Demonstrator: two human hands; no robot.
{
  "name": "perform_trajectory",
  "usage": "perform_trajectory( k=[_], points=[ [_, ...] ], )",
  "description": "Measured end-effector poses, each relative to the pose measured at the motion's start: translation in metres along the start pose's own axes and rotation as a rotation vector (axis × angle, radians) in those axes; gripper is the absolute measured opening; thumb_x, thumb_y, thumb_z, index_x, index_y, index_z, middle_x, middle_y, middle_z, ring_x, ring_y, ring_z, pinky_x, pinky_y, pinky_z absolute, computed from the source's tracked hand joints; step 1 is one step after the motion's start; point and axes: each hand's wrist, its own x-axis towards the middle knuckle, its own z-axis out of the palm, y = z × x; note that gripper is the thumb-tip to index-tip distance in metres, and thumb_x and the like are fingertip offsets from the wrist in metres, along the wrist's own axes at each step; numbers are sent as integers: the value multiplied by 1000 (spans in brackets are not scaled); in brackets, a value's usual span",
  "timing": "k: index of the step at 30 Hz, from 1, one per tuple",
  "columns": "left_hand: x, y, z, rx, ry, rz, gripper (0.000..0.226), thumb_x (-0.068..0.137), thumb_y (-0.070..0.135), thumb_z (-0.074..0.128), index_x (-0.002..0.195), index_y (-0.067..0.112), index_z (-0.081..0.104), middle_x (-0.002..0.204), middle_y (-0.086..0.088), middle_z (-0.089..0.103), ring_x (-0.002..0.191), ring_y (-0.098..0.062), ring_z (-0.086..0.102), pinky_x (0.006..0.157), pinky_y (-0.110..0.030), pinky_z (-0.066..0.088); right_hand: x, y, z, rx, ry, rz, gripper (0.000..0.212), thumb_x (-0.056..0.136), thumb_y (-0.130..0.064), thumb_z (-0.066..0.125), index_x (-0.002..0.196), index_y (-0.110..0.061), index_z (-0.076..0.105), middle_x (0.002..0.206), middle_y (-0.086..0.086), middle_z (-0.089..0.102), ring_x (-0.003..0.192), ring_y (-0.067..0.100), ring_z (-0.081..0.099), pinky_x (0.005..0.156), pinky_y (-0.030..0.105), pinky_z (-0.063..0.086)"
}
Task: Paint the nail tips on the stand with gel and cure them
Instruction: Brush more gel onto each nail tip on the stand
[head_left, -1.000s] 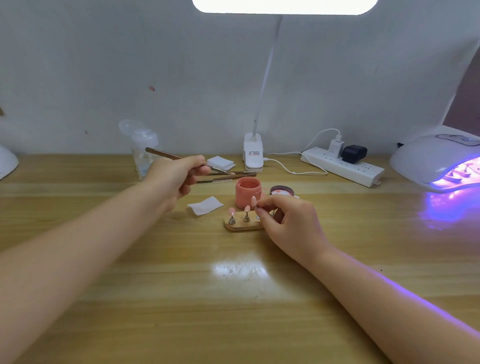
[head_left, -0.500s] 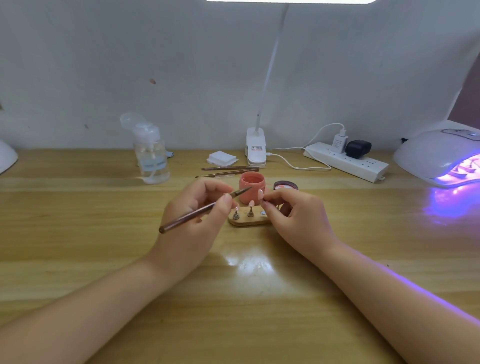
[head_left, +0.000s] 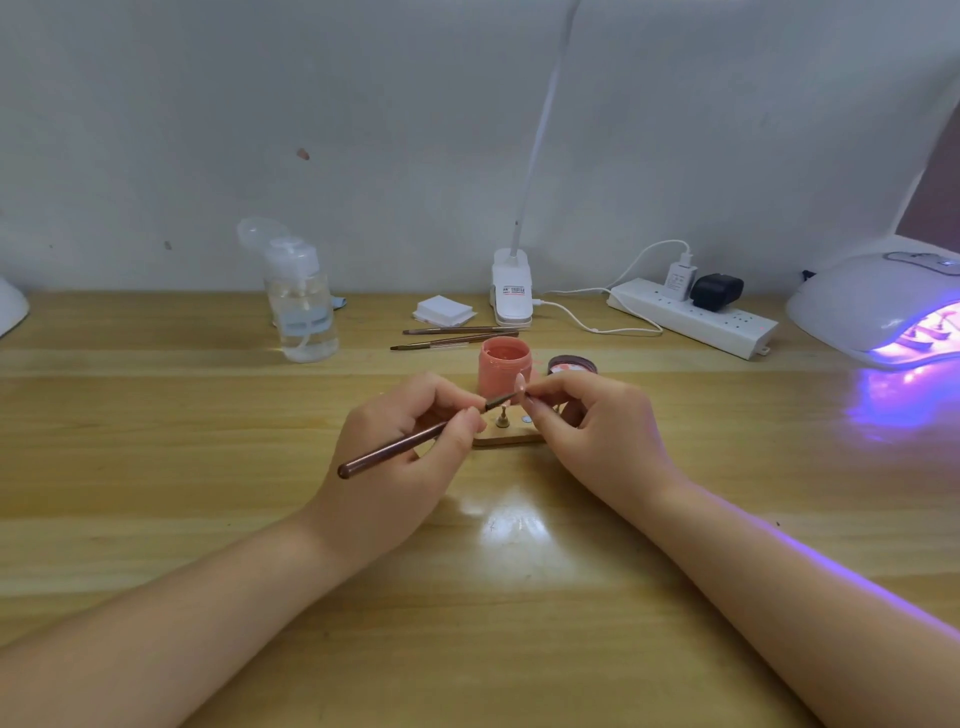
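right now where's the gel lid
In the head view the gel lid lies on the table just right of the pink gel jar, behind the right hand and the wooden stand.

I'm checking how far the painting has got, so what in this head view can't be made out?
- Brush bristles and gel on the nail tip: too small.
- Wooden stand: both ends hidden by the left hand and right hand, so its remaining tips can't be counted.
- Nail lamp: cut by the right edge; the items inside are lost in purple glare.
- Lid contents: too small.
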Motion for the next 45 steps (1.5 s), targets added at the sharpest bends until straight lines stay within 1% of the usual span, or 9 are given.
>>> perform_trajectory(
  k=[9,12,16,22,26,34,40,43,45],
  points=[
    [1,-1,4,-59,22,-50,10,88,24,64,95,31,68,88,4,75,83,-12,70,75,-34,55,-1,0,0,0,-4,-18,9,83,-9,73,85,-17,76,68,-7,66,51,9,46,59,17,37],
    [0,-2,3,-39,-3,-36,5,86,30,63,87,30,68,82,0,73,78,-19,68,71,-42,52,-1,0,0,3,-2,-8,8,83,-9,73,85,-17,76,68,-7,66,52,9,47,59,16,37],
    [-1,-3,1,-43,6,-7,13,85,37,55,84,28,64,82,0,72,77,-19,68,71,-45,54,0,1,0,10,-9,1,8,84,-10,73,85,-17,76,67,-5,66,51,8,47,59,14,34],
    [0,-7,4,-94,31,-57,5,91,32,62,90,34,65,88,7,75,81,-10,69,70,-27,54,-1,1,0,20,-30,-19,7,85,-11,71,87,-17,76,68,-6,65,49,10,45,58,15,35],
    [-2,-5,3,-106,0,-54,16,86,40,56,79,29,65,81,3,74,78,-14,69,71,-30,55,-1,1,0,32,-17,-7,7,85,-11,71,85,-17,75,68,-6,65,50,9,46,58,16,35],
    [1,-3,4,-185,52,-100,8,92,24,61,96,21,67,89,2,76,81,-9,69,72,-21,52,-1,1,1,63,-29,-24,10,85,-10,72,85,-20,74,65,-4,62,49,9,42,58,18,34],
    [-1,-2,2,-156,19,-98,8,83,26,67,89,27,72,86,2,75,86,-18,72,81,-42,57,-1,2,1,40,-20,-19,10,84,-9,72,87,-18,75,69,-7,65,49,9,45,58,18,36],
    [-2,-1,0,-156,19,-70,13,82,34,61,87,25,70,84,1,75,85,-19,72,80,-46,58,-1,3,1,19,-9,-10,9,84,-11,72,86,-20,75,68,-8,65,50,9,46,57,18,36],
    [-2,-2,0,-157,32,-74,10,85,30,63,91,25,69,87,2,76,88,-17,72,81,-43,57,0,3,2,13,-2,-19,9,84,-11,72,85,-20,75,66,-12,62,50,10,45,57,17,36]
  ],
)
